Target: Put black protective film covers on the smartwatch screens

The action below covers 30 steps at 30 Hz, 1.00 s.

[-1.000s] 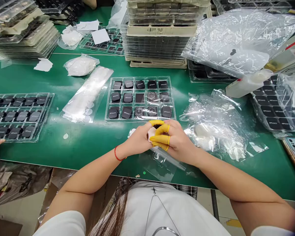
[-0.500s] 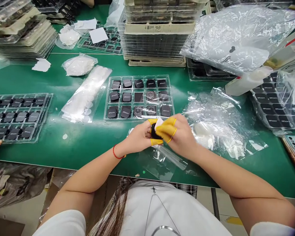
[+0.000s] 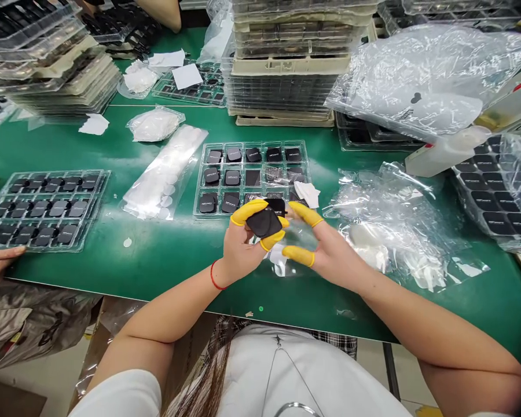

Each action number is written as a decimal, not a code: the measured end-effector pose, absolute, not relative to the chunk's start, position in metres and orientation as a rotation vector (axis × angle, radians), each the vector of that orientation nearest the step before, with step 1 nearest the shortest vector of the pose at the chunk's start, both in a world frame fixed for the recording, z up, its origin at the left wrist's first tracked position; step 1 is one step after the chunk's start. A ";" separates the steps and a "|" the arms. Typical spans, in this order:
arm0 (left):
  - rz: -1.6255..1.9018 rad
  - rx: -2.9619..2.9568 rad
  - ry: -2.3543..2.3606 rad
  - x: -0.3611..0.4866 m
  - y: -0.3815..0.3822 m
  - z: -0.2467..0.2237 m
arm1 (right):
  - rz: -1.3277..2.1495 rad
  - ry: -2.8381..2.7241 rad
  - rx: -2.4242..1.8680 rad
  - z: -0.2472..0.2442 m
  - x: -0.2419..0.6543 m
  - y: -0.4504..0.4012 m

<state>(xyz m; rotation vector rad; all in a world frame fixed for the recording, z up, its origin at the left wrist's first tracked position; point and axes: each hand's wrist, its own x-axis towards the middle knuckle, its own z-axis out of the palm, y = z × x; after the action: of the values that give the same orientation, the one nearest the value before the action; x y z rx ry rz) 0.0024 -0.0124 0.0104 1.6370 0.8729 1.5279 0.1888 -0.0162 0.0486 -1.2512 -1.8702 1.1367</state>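
Note:
A black square piece (image 3: 264, 223) is held in my left hand (image 3: 243, 240), between fingers wearing yellow finger covers. Close to its right, my right hand (image 3: 325, 249) has its yellow-covered thumb and fingers spread apart, nothing visible between them. Just behind the held piece lies the clear tray (image 3: 198, 191) of black square pieces, its front row partly hidden by my hands. A crumpled white paper (image 3: 307, 194) rests over the tray's front right corner. Clear film with a white scrap (image 3: 279, 259) lies beneath my hands.
At the left is another filled tray (image 3: 80, 243), with another person's hand (image 3: 2, 263) at its front edge. A plastic sleeve of round stickers (image 3: 162, 174) lies left of centre. Crumpled clear bags (image 3: 391, 226) spread at the right. Tall tray stacks (image 3: 286, 87) stand behind.
My right hand has moved off the black piece and its fingers have spread. The white paper is now on the tray's corner. The view has shifted slightly.

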 end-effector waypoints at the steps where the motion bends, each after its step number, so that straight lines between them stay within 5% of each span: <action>1: 1.548 1.682 0.848 0.002 -0.012 0.008 | 1.331 -1.800 -1.186 0.048 0.185 -0.018; 9: 1.476 1.757 0.701 -0.003 -0.005 0.004 | 2.213 -1.551 -0.849 0.041 0.183 -0.006; 19: 1.403 2.085 0.782 0.000 -0.007 0.005 | 1.759 -1.250 -1.164 0.042 0.187 0.005; 30: 1.235 1.771 0.971 -0.005 -0.007 0.007 | 1.246 -1.288 -1.397 0.056 0.211 0.019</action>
<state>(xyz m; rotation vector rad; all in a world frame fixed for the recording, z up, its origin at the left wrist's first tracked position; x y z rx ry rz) -0.0047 -0.0065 0.0074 1.7709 0.9712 1.2355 0.2105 0.0190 0.0564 -1.3971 -1.2884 1.2455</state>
